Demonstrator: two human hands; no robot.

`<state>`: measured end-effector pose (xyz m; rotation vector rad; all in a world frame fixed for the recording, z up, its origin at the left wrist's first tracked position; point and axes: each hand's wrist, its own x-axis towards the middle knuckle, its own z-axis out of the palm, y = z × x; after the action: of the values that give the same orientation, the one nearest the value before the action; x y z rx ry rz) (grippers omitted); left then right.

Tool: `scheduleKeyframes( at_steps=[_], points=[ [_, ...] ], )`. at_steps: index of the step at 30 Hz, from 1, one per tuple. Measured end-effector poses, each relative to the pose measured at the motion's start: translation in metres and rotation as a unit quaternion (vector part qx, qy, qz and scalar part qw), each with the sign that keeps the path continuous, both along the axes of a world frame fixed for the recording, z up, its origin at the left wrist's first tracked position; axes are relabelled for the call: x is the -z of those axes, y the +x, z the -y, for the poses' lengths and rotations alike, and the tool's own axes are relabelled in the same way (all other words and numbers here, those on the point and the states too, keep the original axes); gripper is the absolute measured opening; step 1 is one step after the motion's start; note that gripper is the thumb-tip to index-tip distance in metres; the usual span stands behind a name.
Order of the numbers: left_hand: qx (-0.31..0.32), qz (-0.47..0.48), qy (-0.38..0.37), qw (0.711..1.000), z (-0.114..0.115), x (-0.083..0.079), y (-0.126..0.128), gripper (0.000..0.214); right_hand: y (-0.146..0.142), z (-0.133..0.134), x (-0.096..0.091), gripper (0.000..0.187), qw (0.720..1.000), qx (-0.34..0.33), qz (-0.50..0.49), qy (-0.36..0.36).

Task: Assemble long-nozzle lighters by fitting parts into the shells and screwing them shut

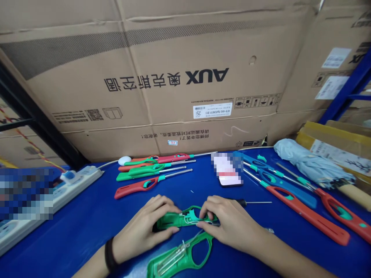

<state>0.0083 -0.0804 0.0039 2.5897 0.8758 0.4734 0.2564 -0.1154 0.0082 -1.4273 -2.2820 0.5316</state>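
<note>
Both of my hands rest on the blue table (87,224) and close on an opened green lighter body (176,221) with white wires showing inside. My left hand (145,227) grips its left end, fingers curled round it. My right hand (226,220) pinches the right end near the teal trigger. A second green lighter shell half (179,256), with a clear tube in it, lies just in front of my hands. A thin screwdriver (255,202) lies behind my right hand.
Several red and green long lighters (150,173) lie at the back left, with more blue and red lighters (292,197) at the right. A white power strip (58,189) sits left, a folded grey umbrella (313,164) right, a phone (228,170) in the middle. Cardboard boxes (174,77) wall the back.
</note>
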Motion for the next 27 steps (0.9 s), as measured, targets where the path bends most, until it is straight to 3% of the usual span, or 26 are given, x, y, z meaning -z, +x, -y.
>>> scheduleKeyframes(
  at_steps=[6,12,21,27],
  points=[
    [0.003,0.018,-0.016,1.0,-0.001,0.003,0.012,0.024,0.006,0.002,-0.005,0.01,1.0,-0.006,0.014,-0.009],
    [0.039,0.001,0.021,0.999,-0.006,0.0,0.019,0.025,0.016,0.002,-0.012,0.005,0.999,-0.012,-0.006,-0.039],
    [0.047,0.031,-0.002,0.998,-0.007,0.008,0.032,0.023,-0.001,0.001,-0.014,0.034,0.985,0.132,0.079,-0.07],
    [0.052,0.017,0.027,0.998,-0.007,0.011,0.028,0.03,-0.004,0.006,-0.007,0.023,0.982,0.155,0.09,-0.052]
  ],
)
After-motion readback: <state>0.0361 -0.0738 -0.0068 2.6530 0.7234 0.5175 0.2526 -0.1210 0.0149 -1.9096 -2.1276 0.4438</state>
